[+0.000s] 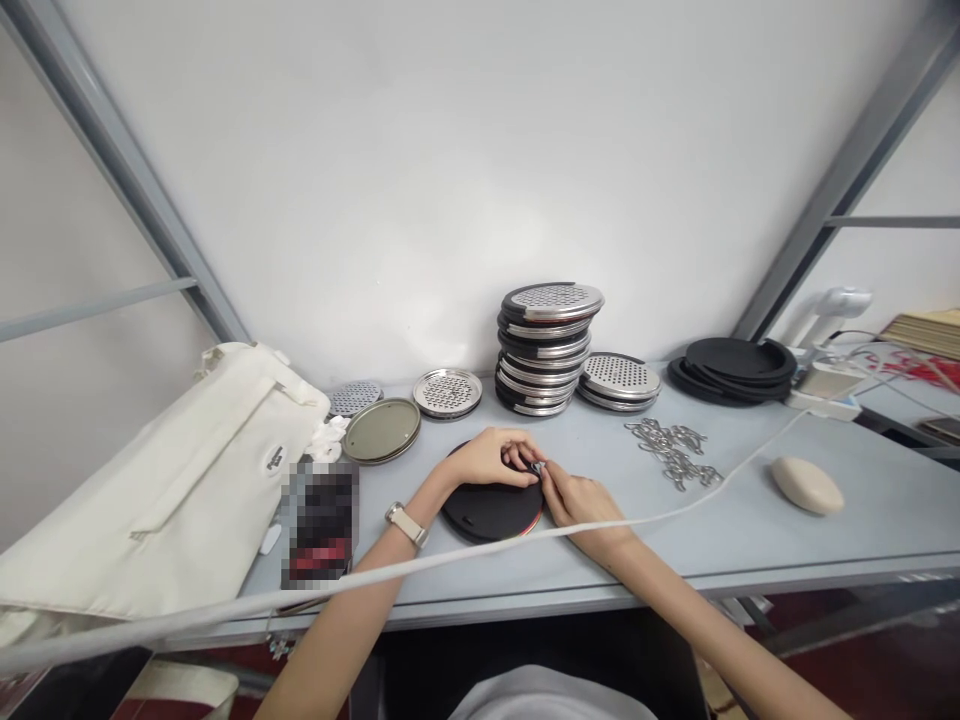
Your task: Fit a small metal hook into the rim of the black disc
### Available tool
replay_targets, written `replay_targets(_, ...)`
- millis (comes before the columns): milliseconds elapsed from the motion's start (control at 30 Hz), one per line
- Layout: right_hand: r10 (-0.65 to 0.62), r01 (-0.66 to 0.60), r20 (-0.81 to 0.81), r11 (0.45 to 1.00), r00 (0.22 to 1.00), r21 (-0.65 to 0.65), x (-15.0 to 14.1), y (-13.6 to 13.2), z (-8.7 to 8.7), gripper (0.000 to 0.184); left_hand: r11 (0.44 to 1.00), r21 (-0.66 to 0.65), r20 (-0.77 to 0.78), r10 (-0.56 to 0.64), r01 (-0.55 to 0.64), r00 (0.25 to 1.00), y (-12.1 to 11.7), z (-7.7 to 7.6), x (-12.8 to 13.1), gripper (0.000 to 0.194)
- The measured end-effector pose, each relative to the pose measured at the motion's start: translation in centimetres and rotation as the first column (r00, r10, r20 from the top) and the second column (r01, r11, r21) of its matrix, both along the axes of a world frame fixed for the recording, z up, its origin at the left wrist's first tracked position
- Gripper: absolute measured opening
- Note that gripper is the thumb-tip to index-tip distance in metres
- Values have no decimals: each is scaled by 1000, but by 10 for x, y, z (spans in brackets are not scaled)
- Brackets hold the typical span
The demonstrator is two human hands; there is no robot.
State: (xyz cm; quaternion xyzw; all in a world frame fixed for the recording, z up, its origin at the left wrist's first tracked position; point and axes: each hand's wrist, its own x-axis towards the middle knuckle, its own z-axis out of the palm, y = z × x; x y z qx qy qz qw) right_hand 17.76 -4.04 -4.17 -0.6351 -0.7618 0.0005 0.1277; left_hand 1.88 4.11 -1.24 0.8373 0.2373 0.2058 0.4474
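Note:
A black round disc with a thin coloured edge lies flat on the table in front of me. My left hand, wearing a wristwatch, rests over its far side with fingers curled in to the right rim. At that same rim my right hand is closed in a pinch, its fingertips meeting those of the left. Between the fingertips a small shiny metal piece shows, mostly hidden by fingers. To the right lies a loose heap of metal clips.
Behind the hands stands a tall stack of round perforated graters, with a shorter stack beside it. Black discs are piled at right. An olive lid and a white bag are at left. A white cable crosses the near view.

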Motion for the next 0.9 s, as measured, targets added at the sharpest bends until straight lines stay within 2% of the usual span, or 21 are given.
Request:
replay_targets(200,7,-6,22,1000,1000,-25,-1,0,2,31,993,120,11,23,-24,1000,1,-1,0,27)
replay_targets(367,-2,2,23,1000,1000,-21,0,1,0,28,995,94,38,22,-25,999,1,-1,0,22)
replay_targets(700,-3,4,35,999,999,-37,1,0,-1,33,997,71,-9,-13,14,1000,1,0,1,27)
replay_targets(900,3,-2,37,999,999,-42,0,0,0,33,994,105,11,-19,18,1000,3,-2,0,25)
